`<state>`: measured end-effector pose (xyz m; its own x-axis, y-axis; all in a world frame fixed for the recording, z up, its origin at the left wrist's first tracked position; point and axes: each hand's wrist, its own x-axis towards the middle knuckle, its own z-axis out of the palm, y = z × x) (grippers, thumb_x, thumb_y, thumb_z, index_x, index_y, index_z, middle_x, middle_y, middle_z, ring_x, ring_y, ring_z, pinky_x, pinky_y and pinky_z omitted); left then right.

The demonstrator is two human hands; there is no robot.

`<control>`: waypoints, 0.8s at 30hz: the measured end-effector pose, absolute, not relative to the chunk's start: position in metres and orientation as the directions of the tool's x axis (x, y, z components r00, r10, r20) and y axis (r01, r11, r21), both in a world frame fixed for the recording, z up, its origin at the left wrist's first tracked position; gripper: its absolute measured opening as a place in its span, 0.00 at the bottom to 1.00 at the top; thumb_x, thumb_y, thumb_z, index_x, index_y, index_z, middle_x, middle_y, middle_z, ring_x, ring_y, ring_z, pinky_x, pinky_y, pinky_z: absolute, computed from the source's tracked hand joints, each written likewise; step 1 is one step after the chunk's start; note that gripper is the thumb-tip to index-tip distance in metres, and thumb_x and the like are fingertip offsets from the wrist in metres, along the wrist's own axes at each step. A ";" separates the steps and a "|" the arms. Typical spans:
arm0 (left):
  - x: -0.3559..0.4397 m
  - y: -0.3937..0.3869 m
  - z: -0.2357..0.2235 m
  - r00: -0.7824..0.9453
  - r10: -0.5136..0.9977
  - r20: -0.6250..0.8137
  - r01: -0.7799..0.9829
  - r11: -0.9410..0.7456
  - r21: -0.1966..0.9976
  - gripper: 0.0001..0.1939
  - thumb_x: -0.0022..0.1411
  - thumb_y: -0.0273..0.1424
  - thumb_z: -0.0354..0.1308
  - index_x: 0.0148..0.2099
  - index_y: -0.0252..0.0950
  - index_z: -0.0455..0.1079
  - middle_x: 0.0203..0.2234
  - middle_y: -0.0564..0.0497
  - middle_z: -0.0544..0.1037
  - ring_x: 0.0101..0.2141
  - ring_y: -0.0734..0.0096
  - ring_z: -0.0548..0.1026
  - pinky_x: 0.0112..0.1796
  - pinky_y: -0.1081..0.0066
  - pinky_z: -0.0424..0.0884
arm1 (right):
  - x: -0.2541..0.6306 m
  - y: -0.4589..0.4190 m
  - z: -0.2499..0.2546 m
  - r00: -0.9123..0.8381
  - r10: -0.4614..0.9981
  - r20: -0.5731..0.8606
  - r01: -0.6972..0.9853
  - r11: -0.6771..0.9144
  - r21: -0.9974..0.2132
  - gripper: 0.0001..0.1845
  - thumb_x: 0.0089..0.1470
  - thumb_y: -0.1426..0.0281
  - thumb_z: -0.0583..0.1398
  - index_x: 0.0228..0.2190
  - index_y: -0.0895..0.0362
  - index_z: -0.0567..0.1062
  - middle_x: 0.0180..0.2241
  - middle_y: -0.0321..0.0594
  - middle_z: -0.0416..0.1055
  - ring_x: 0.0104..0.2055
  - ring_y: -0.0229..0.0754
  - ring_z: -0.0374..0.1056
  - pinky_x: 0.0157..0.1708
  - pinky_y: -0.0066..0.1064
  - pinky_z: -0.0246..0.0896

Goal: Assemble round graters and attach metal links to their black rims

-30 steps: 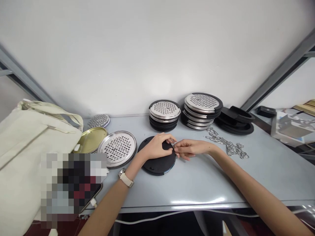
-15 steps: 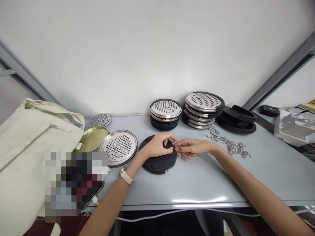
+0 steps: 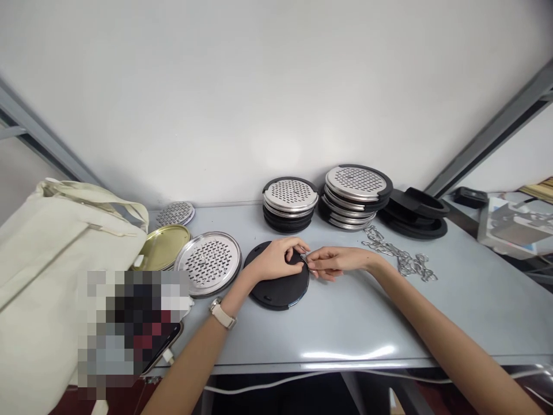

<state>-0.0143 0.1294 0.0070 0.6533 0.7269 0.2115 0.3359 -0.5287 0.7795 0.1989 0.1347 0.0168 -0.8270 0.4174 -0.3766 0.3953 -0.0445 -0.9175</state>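
Note:
A round black disc with small slots near its edge lies in front of me on the grey table. My left hand rests over its upper right part, thumb and fingers curled closed at the rim, gripping the disc. From the right, my right hand pinches a small metal wire clip against that same edge. The fingers partly hide the clip, and whether it passes through a slot I cannot tell. To the right, several loose metal wire clips lie in a tangled heap.
Round metal graters stand in a short stack and a taller stack at the back. Black round holders sit further right. At left are a loose grater, gold lids, a cream bag and a phone with a cable.
Both hands stay at the disc's rim with only slight finger movement at the wire clip. The whole view has shifted slightly.

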 end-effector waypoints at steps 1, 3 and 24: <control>-0.014 0.130 0.007 0.651 0.730 0.207 0.336 -0.523 0.783 0.16 0.50 0.25 0.57 0.44 0.37 0.68 0.37 0.54 0.75 0.26 0.79 0.64 0.32 0.77 0.64 | 0.199 0.136 0.017 -0.830 0.414 -0.373 0.389 -0.049 -0.920 0.20 0.58 0.55 0.53 0.30 0.61 0.68 0.18 0.30 0.61 0.18 0.28 0.48 0.19 0.25 0.42; -0.014 0.130 0.007 0.646 0.738 0.192 0.344 -0.507 0.790 0.18 0.49 0.24 0.57 0.45 0.38 0.68 0.37 0.55 0.75 0.26 0.79 0.64 0.32 0.77 0.64 | 0.200 0.137 0.016 -0.835 0.406 -0.371 0.383 -0.054 -0.922 0.20 0.58 0.55 0.53 0.30 0.61 0.68 0.18 0.30 0.61 0.18 0.28 0.48 0.19 0.24 0.42; -0.012 0.131 0.019 0.642 0.751 0.154 0.376 -0.484 0.790 0.18 0.50 0.22 0.56 0.45 0.38 0.68 0.36 0.55 0.74 0.26 0.78 0.65 0.34 0.75 0.66 | 0.201 0.141 0.013 -0.819 0.444 -0.362 0.358 -0.097 -0.929 0.21 0.57 0.54 0.54 0.29 0.61 0.69 0.17 0.30 0.62 0.17 0.28 0.50 0.18 0.23 0.45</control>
